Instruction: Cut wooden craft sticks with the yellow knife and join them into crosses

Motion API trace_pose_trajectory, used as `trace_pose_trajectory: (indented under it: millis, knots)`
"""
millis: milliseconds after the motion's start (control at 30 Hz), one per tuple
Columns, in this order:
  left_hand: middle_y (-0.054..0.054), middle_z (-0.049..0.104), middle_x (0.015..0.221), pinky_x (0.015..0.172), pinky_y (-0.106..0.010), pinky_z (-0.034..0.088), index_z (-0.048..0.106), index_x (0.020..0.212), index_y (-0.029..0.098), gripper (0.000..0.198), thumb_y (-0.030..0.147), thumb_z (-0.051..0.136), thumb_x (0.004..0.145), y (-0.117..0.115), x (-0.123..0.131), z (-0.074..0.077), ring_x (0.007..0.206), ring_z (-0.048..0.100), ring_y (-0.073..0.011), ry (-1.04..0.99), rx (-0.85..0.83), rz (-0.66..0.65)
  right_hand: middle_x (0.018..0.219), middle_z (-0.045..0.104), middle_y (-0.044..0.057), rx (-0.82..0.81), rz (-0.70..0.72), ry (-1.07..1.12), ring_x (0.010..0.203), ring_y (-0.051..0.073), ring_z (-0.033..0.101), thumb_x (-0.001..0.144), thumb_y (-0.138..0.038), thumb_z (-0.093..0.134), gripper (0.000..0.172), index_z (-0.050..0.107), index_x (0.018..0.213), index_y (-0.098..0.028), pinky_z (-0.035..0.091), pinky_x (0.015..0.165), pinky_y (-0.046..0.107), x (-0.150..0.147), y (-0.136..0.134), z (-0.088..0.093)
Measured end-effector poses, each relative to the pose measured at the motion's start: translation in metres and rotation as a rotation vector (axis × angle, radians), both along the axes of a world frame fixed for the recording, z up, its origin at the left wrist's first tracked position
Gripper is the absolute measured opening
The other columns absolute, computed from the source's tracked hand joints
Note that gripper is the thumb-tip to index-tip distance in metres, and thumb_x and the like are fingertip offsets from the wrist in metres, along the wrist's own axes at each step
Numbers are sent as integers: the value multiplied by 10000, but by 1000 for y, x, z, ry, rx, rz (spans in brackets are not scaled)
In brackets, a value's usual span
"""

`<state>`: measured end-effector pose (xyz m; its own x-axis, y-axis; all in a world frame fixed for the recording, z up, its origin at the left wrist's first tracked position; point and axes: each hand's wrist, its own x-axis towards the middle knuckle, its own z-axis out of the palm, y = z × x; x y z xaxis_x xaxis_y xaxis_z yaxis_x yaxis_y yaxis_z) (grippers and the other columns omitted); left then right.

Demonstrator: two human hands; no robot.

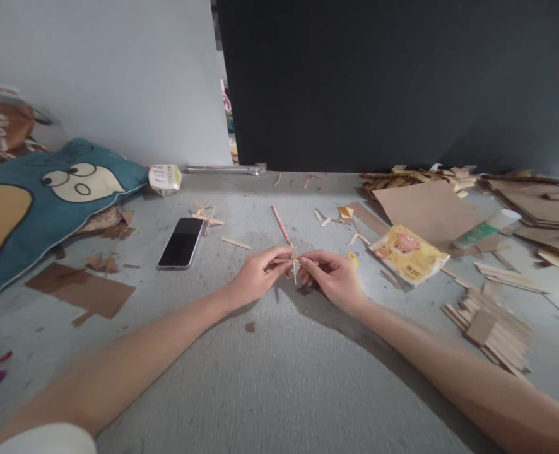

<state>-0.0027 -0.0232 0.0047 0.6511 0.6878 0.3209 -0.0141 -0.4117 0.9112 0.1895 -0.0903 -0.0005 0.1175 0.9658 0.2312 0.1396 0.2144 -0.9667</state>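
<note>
Above the middle of the table, both my hands pinch a small star-like piece of crossed wooden sticks [294, 261]. My left hand [260, 272] is closed on its left side, thumb and forefinger together. From the right, my right hand [335, 279] pinches the same piece. Just beyond the fingers lies a red-and-white patterned thin stick [281, 224]. A similar star of crossed sticks [207, 217] rests at the far left of my hands, with a single loose stick [235, 243] close by. The undersides of my fingers are hidden.
A phone [181, 243] lies to the left, near a teal cushion [94, 183] and cut cardboard [83, 290]. On the right are a yellow packet [408, 253], a glue stick [488, 228], a brown sheet [426, 211] and a pile of cardboard strips [492, 328]. A dark panel [402, 88] stands behind.
</note>
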Motion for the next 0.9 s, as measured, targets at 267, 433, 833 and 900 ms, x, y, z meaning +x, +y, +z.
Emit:
trace_pose_trajectory:
  millis: [267,433,833,900]
  knots:
    - [-97,795,1010,855,-360,644,732,1094,173,360,503,666,967,2,3,0,897,775,-211,-104,-232,56,670,740,46,-11,-2,-16,530,151,665,890,-596,718,415,766,881,-184,585,520,286,-1,2,0]
    - [-89,801,995,903,-393,637,739,1056,175,369,517,723,920,2,5,4,936,781,-228,-150,-378,31,668,732,30,-13,43,4,538,143,671,891,-607,713,421,730,920,-187,584,519,275,-1,2,0]
    - [-100,785,850,911,-402,619,628,934,144,322,411,804,897,8,6,9,846,791,-222,-213,-814,-8,720,762,42,-48,95,80,555,139,687,852,-612,762,427,643,875,-203,593,520,271,0,4,-2]
    - [-96,779,823,905,-392,617,611,934,145,311,376,816,892,8,7,10,829,790,-217,-206,-839,4,718,760,41,-54,108,79,557,138,686,845,-611,768,427,644,859,-203,593,523,270,0,4,-2]
